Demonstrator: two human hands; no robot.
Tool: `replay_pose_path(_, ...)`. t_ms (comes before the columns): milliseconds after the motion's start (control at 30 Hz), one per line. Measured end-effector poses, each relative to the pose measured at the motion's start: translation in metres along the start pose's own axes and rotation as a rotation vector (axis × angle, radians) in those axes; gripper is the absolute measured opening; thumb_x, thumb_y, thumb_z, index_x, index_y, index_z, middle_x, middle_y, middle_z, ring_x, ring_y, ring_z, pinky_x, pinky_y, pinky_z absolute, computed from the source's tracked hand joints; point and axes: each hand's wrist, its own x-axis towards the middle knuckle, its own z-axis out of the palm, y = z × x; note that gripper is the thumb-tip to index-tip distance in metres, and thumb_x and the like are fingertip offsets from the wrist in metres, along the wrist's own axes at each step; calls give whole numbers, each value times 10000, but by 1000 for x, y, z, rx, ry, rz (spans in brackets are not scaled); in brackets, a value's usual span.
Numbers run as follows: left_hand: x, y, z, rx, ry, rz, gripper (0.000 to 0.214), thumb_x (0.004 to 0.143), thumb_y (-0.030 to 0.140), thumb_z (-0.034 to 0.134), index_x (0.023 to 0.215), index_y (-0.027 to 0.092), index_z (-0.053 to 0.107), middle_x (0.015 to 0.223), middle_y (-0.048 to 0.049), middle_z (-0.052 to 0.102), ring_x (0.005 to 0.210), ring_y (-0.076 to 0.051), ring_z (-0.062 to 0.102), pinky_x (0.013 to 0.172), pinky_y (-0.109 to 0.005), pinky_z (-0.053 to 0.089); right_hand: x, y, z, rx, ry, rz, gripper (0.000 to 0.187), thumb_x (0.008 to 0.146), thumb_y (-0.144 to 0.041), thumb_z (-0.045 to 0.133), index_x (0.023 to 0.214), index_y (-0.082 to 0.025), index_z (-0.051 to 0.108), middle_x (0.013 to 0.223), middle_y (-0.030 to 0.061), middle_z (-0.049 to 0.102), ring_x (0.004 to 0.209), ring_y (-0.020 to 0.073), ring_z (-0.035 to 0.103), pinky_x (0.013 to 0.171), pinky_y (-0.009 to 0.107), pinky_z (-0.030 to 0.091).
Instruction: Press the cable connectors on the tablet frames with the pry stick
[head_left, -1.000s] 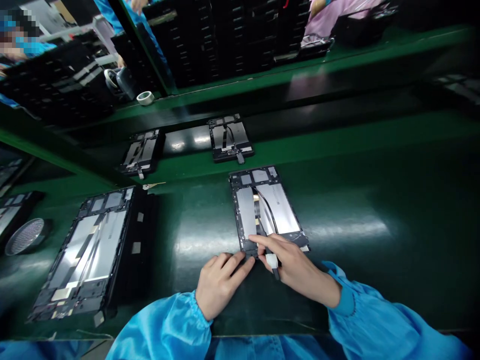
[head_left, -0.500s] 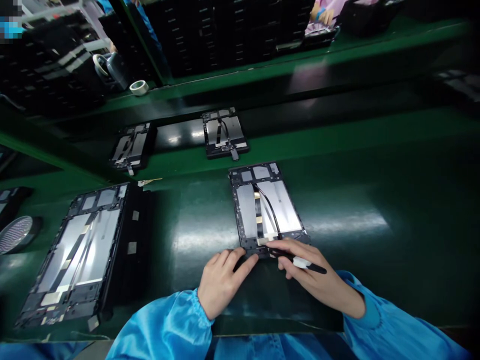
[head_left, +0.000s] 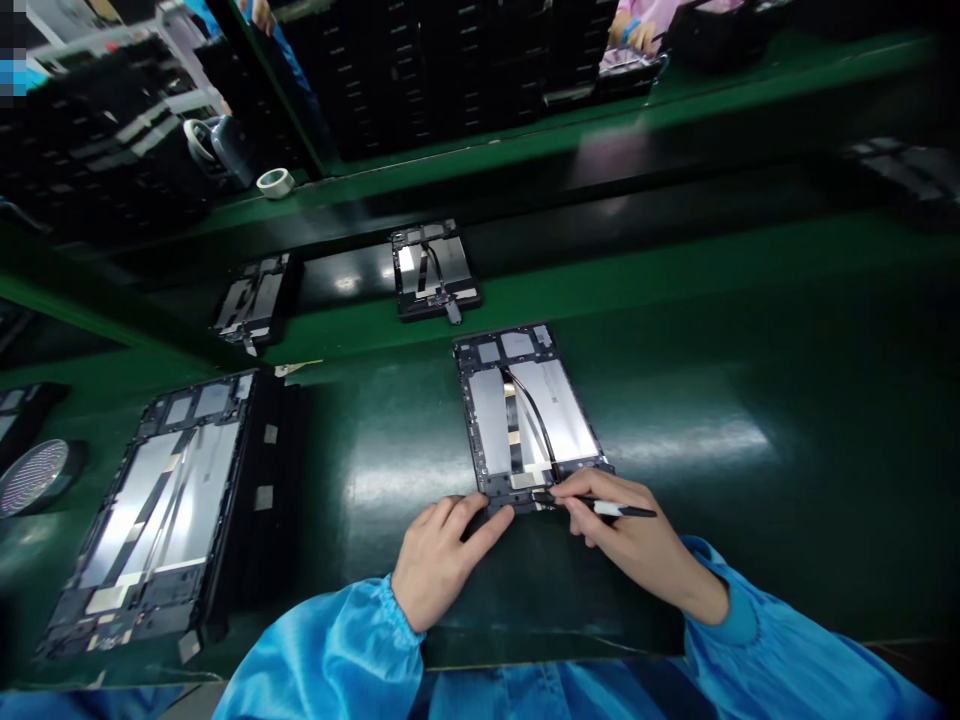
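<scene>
An opened tablet (head_left: 570, 400) lies flat on the green bench, its silver inner plate, black flat cable and thin black cable exposed. At its lower left corner my left hand (head_left: 442, 555) is closed on the edge, fingers at the side and thumb along the bottom. A slim black-and-white pen-like tool (head_left: 611, 509) is pinched in my right hand (head_left: 630, 540). Its tip reaches the tablet's lower edge, near a pale connector patch (head_left: 527, 481). I cannot tell whether the tip touches the parts there.
A stack of opened tablets (head_left: 161, 500) stands at the left, beside a round metal-rimmed object (head_left: 41, 478). Farther back lie another opened tablet (head_left: 435, 268) and a smaller stack (head_left: 253, 300). A tape roll (head_left: 275, 183) sits on the shelf ledge. Another person's hand (head_left: 639, 36) shows at the back.
The tool has tilted flatter, and my right fingers have shifted slightly right, leaving the pale connector patch more visible. My left hand stays at the tablet's corner. The view has shifted slightly.
</scene>
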Motion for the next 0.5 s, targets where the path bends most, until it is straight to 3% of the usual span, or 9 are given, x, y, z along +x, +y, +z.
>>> replay_pose_path(133, -4, -5, -2, -58, 34, 43, 341, 1014, 144, 416, 1304, 223, 577, 1186, -76, 621, 1008, -192, 576, 806, -321, 510, 0, -5, 5, 128, -113, 14, 188, 964, -303, 552, 1041, -208, 694, 833, 39, 721, 613, 137, 677, 527, 219, 561)
replay_pose_path(333, -4, -7, -1, -84, 61, 37, 318, 1014, 172, 444, 1283, 235, 601, 1184, -67, 642, 1025, -177, 584, 835, -309, 512, 7, -16, 9, 69, -203, -145, 208, 974, -291, 538, 1080, -225, 704, 1018, 53, 754, 935, 201, 715, 836, 310, 582)
replay_pose_path(500, -2, -10, -2, -69, 68, 37, 315, 1010, 166, 447, 1269, 242, 609, 1167, -64, 653, 1008, -173, 589, 822, -306, 511, 7, -15, 8, 80, -245, -60, 187, 966, -292, 545, 1054, -223, 695, 969, 49, 738, 857, 188, 713, 749, 295, 595)
